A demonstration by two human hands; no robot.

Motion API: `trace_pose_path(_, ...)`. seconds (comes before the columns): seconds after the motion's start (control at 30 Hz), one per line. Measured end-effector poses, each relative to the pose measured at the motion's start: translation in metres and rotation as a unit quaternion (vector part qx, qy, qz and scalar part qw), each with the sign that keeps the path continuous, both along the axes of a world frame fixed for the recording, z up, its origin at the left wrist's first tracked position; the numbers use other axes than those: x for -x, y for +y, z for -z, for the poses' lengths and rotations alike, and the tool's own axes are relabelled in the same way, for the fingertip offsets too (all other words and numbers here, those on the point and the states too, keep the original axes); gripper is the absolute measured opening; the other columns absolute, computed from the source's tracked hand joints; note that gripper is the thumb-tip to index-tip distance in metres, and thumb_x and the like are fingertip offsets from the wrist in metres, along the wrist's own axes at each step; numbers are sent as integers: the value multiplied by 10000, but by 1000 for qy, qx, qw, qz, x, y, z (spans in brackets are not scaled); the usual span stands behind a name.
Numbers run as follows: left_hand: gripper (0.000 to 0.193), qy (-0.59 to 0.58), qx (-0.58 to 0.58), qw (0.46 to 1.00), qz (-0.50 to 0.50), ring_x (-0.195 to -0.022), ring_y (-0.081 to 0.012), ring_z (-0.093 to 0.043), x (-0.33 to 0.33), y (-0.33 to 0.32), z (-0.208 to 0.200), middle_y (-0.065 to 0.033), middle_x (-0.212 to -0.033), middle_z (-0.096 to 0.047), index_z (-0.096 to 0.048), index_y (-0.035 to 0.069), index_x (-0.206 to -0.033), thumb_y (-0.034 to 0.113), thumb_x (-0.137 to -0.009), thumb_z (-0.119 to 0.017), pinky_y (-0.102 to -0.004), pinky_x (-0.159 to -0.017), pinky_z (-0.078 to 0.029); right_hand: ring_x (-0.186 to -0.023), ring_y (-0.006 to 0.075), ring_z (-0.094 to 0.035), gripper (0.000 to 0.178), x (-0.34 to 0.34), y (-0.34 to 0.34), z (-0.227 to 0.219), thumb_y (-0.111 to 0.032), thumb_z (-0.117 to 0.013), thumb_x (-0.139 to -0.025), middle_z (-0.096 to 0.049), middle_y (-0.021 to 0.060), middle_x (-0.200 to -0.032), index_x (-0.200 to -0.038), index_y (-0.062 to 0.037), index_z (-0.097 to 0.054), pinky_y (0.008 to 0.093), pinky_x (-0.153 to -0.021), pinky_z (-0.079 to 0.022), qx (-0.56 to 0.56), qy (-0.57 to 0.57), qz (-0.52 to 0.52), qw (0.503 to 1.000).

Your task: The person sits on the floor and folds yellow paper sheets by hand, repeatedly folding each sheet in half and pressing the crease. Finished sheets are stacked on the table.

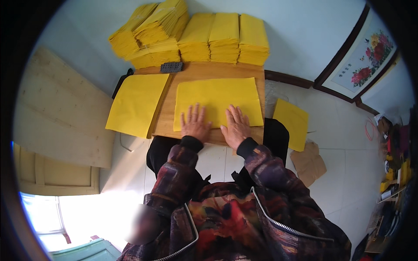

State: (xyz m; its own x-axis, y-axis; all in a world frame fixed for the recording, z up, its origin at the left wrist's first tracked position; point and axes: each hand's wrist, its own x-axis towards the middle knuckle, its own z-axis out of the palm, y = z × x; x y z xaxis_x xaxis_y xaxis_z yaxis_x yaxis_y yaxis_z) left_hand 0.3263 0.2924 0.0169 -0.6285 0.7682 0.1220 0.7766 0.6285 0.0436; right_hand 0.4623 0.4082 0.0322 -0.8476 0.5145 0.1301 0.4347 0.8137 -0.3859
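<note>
A large yellow paper sheet (217, 98) lies flat on a small wooden table (204, 71). My left hand (195, 123) rests palm down on the sheet's near edge, fingers spread. Beside it, my right hand (236, 126) presses flat on the same edge, fingers apart. Neither hand grips anything. A second yellow sheet (137, 104) lies at the table's left side and hangs over its edge.
Tall stacks of yellow sheets (191, 35) fill the far side of the table, with a small dark grey block (171, 67) in front. Another yellow sheet (291, 123) and brown cardboard pieces (309, 162) lie on the white tiled floor at right. A wooden board (61, 108) leans at left.
</note>
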Motion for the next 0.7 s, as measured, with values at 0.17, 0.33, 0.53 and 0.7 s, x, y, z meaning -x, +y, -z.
trace_pose_path(0.17, 626, -58, -71, 996, -7, -1409, -262, -224, -17, 0, 7, -62, -1519, -279, -366, 171, -1426, 464, -886, -482, -518, -1130, -129, -1409, 267, -207, 621, 8, -1, 13, -307, -533, -895, -235, 82, -1524, -1427, -71, -315, 484, -1136, -139, -29, -46, 24, 998)
trace_pose_path(0.33, 620, -72, -46, 994, -73, -1421, -242, -194, 11, -39, 9, -42, -1538, -238, -329, 183, -1445, 450, -901, -461, -497, -1135, -129, -1433, 242, -134, 644, -20, 32, 12, -334, -506, -913, -174, 69, -1552, -1454, -78, -269, 472, -1150, -102, -40, -75, 69, 994)
trace_pose_path(0.53, 593, -85, -35, 990, -104, -1431, -207, -164, 28, -59, 13, -14, -1548, -211, -302, 216, -1458, 417, -917, -441, -460, -1148, -94, -1430, 251, -140, 615, -55, 63, 12, -324, -453, -932, -148, 40, -1557, -1468, -131, -221, 495, -1138, -144, -10, -106, 128, 986)
trace_pose_path(0.7, 527, -81, -82, 990, -76, -1383, -228, -283, 36, -63, 13, -30, -1491, -335, -406, 217, -1393, 253, -873, -482, -454, -1118, -187, -1376, 290, -255, 591, -74, 76, 13, -204, -543, -877, -296, 120, -1482, -1414, -108, -316, 488, -1101, -224, -15, -15, 182, 983)
